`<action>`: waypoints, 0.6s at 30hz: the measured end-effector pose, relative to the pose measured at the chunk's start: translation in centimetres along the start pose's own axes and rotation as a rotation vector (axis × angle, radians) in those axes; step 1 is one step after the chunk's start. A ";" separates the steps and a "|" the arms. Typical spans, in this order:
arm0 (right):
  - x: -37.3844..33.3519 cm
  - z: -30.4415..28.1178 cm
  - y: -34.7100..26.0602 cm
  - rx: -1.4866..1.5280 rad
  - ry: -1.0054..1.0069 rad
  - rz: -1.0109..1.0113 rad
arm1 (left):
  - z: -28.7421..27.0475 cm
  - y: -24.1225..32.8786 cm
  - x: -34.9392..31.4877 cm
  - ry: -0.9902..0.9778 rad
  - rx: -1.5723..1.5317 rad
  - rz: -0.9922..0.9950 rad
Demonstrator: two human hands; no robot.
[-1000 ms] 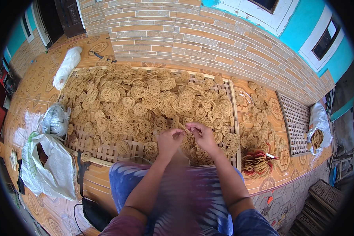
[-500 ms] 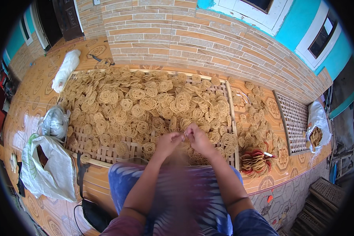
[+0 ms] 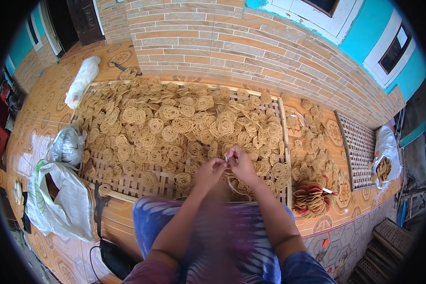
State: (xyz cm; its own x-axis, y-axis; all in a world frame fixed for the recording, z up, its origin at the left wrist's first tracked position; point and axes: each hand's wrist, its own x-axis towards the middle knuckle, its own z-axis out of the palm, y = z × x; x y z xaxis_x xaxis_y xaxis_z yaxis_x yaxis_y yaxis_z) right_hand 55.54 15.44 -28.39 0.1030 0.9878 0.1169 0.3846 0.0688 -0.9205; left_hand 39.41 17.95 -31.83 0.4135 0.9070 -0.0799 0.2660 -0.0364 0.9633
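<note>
Over the near edge of a wide woven bamboo tray, my two hands meet fingertip to fingertip. My left hand pinches with thumb and forefinger. My right hand is also closed in a pinch, with a bit of white between its fingertips. A thin pale strip hangs in a curve below my hands; it looks like a plastic tie, and its exact hold is hard to see. Under and beyond my hands, many tan coiled discs, like dried noodle nests, lie heaped on the tray.
Right of the tray are loose discs, a stacked bundle with red edges, another woven rack and an open white sack. At left sit a white sack, a clear plastic bag and a white cat.
My hands have stayed together, with the fingers shifting slightly. The pale strip now shows as a curve below them. The whole view has moved a little.
</note>
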 end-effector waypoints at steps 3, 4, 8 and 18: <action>-0.3 0.1 -0.3 0.060 -0.044 0.028 | 0.0 -0.6 0.4 0.012 -0.054 0.064; -0.3 0.2 -0.3 0.078 -0.046 0.021 | -0.2 -0.8 0.6 -0.019 0.032 0.010; 0.2 0.1 0.4 -0.564 0.244 -0.163 | -0.3 -0.7 0.7 0.006 -0.084 -0.098; 0.4 -3.0 3.1 -0.093 0.200 0.136 | -1.6 1.7 -0.4 -0.046 -0.049 -0.063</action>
State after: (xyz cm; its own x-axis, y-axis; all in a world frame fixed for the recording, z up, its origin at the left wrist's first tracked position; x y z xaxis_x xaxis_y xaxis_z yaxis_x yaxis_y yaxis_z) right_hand 59.48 15.62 -30.09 0.3352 0.9392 0.0740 0.4363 -0.0851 -0.8958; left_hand 38.26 18.21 -29.74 0.4368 0.8867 -0.1514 0.2506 0.0417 0.9672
